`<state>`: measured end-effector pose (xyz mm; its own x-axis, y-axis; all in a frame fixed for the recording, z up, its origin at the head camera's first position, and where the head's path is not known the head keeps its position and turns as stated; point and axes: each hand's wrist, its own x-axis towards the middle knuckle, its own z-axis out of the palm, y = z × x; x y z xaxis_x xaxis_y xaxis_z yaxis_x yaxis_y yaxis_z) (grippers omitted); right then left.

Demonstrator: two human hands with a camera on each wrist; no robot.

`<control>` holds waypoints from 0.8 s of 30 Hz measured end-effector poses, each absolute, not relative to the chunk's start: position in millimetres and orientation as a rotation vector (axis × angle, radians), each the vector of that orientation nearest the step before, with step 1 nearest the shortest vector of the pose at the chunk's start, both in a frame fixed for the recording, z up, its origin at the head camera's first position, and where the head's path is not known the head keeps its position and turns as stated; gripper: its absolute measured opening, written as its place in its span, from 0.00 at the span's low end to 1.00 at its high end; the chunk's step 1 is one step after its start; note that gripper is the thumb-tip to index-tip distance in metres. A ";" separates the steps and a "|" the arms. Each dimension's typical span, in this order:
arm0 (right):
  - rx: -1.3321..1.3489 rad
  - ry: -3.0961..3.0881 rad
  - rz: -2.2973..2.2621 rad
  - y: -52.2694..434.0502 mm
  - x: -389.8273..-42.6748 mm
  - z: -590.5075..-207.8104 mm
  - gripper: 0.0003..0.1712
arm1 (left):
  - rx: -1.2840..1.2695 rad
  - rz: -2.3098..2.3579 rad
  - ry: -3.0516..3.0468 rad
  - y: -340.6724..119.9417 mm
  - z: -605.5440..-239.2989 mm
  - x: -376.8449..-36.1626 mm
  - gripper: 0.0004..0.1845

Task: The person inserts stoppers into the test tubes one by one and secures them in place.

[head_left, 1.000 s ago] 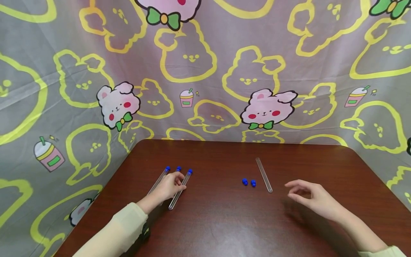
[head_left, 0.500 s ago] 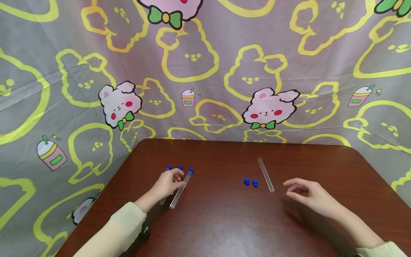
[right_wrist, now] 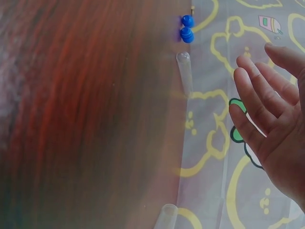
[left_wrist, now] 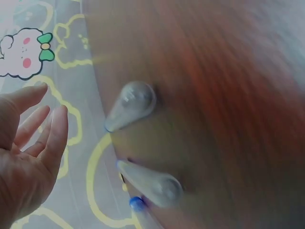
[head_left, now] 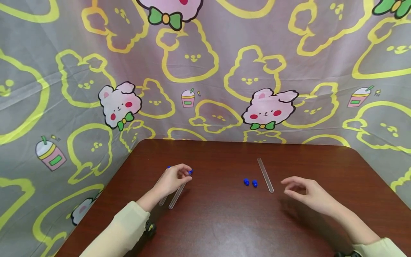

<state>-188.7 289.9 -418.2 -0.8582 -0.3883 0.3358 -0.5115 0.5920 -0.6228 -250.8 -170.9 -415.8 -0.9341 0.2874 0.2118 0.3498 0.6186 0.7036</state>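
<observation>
Head view overhead — wrist views close, table-level

Bright, even light with soft shadows on the table (head_left: 224, 221); head view sharp, both wrist views motion-blurred

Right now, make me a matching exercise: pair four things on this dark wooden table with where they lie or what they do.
1. left hand
2. right hand
3. two loose small blue plastic caps
4. uncapped clear plastic test tube

a. lies just right of the caps
b. rests on the blue-capped clear tubes
c. hovers, fingers relaxed, holding nothing
d. sit side by side mid-table

Pairs: 1-b, 2-c, 3-d, 4-a
</observation>
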 end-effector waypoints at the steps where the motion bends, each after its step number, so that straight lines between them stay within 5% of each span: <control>1: 0.756 -2.656 1.114 290.1 -188.8 -417.9 0.14 | -0.560 -1.228 -2.746 -168.9 -414.8 -250.4 0.12; 24: 0.722 -2.664 1.030 298.3 -190.7 -412.8 0.15 | -1.029 -1.193 -2.639 -115.8 -408.6 -255.3 0.11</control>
